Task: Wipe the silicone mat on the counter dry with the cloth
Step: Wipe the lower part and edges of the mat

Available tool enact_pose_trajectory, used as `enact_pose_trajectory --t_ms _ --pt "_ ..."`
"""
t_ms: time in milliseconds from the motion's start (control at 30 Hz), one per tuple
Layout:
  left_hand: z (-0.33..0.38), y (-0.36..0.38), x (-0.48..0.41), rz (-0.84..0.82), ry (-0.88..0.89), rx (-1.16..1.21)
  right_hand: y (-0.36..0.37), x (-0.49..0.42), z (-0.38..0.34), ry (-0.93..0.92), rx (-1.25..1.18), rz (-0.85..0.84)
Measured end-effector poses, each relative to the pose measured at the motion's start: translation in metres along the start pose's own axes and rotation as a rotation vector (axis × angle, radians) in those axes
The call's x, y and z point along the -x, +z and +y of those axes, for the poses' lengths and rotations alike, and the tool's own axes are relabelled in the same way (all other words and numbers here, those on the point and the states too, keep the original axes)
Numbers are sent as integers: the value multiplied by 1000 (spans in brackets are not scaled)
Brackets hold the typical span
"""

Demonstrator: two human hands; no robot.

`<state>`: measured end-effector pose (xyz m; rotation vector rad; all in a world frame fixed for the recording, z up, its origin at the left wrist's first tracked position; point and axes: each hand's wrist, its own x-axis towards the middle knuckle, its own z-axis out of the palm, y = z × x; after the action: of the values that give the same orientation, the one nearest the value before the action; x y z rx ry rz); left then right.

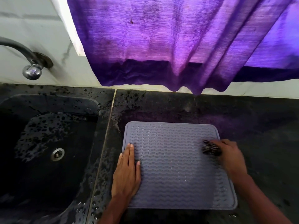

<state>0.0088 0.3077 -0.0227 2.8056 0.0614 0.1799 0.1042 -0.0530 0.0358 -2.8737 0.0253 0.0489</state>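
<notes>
A grey silicone mat [174, 160] with wavy ridges lies flat on the black counter [258, 126], right of the sink. Small water drops glint on its lower right part. My left hand [127, 172] rests flat on the mat's left edge, fingers straight and together. My right hand [229, 157] is at the mat's right edge, blurred, and grips a small bunched dark patterned cloth [211, 148] that touches the mat's upper right area.
A black sink [40, 143] with a metal drain lies to the left, wet with drops. A chrome tap [30, 68] juts from the white wall above it. A purple curtain [178, 46] hangs over the counter's back edge. The counter around the mat is wet.
</notes>
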Motion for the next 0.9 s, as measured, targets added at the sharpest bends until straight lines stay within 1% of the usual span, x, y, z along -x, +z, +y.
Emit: enact_pose_trajectory --t_ms 67,133,200,233,300,367,433,467,533,567,600,733,900 --pt "1 0 0 -10 2 1 -5 -1 22 62 6 -1" --pt "2 0 -1 -20 2 5 -8 -4 15 80 -41 42" --pt "3 0 0 -23 6 9 -6 -7 -18 -9 -178 104" --pt "3 0 0 -23 7 14 -2 -9 -42 -72 -267 95" --pt "4 0 0 -17 7 19 12 -15 -93 -182 -337 37" --pt "3 -1 0 -15 6 28 30 -23 -143 -265 -354 -25" --pt "3 -1 -1 -16 9 36 42 -26 -193 -380 -339 -74" --pt "2 0 -1 -15 10 38 45 -26 -214 -426 -293 -106" --pt "2 0 1 -1 9 40 53 -20 -243 -509 -110 -174" --pt "1 0 1 6 6 44 57 -19 -245 -520 -31 -182" --pt "2 -2 1 9 1 51 57 -19 -242 -509 -1 -173" --pt "3 -7 -2 10 -13 68 49 -26 -192 -459 25 -143" --pt "3 -5 0 21 -7 76 22 -30 -116 -290 66 -128"
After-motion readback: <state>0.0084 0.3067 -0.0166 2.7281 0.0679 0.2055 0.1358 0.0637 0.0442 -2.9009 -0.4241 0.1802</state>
